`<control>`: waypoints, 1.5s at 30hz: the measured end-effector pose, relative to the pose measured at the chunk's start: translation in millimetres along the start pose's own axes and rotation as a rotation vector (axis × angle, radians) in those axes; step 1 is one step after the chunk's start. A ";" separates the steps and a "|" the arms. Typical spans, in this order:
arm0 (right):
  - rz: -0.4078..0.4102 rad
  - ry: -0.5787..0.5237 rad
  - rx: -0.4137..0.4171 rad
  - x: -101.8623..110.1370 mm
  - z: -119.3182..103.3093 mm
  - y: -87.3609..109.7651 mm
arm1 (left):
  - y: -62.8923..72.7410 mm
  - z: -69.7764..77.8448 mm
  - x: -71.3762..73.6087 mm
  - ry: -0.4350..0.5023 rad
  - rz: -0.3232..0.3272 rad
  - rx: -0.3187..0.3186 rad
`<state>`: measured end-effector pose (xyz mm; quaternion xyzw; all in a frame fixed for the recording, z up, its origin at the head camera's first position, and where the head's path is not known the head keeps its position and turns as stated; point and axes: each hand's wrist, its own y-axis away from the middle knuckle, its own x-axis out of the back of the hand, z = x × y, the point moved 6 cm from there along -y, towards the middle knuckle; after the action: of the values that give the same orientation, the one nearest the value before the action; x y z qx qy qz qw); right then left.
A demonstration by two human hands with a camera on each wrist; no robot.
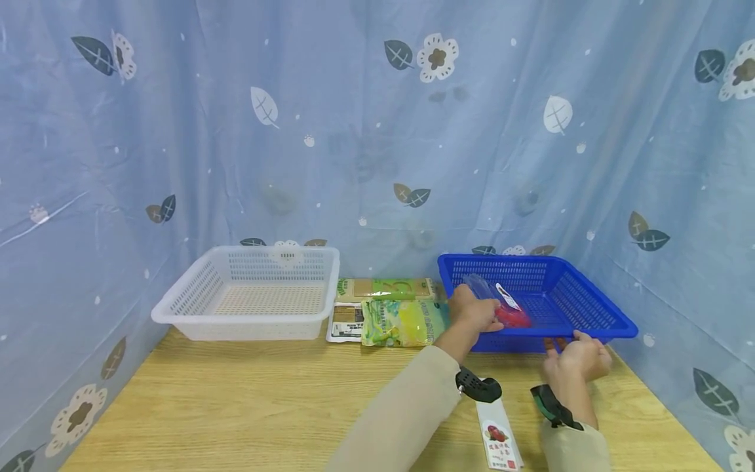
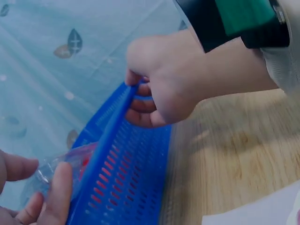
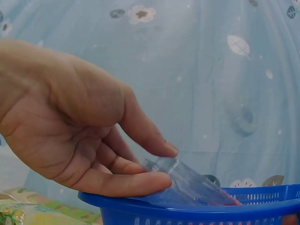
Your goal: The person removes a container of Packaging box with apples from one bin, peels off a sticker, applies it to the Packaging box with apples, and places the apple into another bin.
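Observation:
My left hand (image 1: 472,311) reaches over the left front of the blue basket (image 1: 590,321). Its thumb and fingers pinch the end of a clear plastic package (image 3: 187,183). Red contents (image 1: 513,318) and a white label show on the package, which lies slanted inside the basket. On the basket's front rim is my right hand (image 1: 578,357), gripping it with the fingers curled underneath. The left wrist view shows this right hand (image 2: 164,84) holding the rim from the side, while only the left fingertips (image 2: 61,187) appear at lower left.
A white basket (image 1: 248,331) stands at the back left. Between the baskets lie a yellow-green packet (image 1: 404,324), a brown-green packet (image 1: 383,288) and a dark-and-white packet (image 1: 345,321). A white strip-like pack (image 1: 501,439) with a red fruit picture lies partly under the left wrist.

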<state>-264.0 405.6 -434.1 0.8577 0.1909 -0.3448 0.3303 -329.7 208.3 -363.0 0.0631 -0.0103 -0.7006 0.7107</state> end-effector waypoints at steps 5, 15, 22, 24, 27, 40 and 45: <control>-0.013 -0.003 0.001 -0.7 0.2 0.8 | -3.3 5.6 4.6 -0.218 0.072 -0.076; -0.022 0.009 0.009 -6.6 -3.5 1.0 | -3.5 10.2 28.8 -0.346 0.054 -0.139; -0.016 0.010 0.016 -8.2 -4.0 0.4 | -3.0 3.5 40.5 -0.240 -0.008 -0.121; -0.012 0.026 0.020 -8.3 -3.2 0.5 | -3.1 0.7 46.3 -0.218 -0.016 -0.116; -0.013 0.052 0.021 -8.3 -1.6 0.9 | -3.2 -3.8 58.0 -0.191 -0.029 -0.116; 0.055 0.095 0.052 12.7 -0.1 2.5 | 12.5 -21.7 116.1 -0.053 -0.094 -0.159; 0.086 0.064 0.178 10.8 -10.3 11.0 | 22.1 -20.2 128.2 -0.020 -0.141 -0.196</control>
<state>-245.6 406.1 -431.4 0.9015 0.1329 -0.3184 0.2612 -303.3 82.3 -390.3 -0.0130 0.0557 -0.7471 0.6622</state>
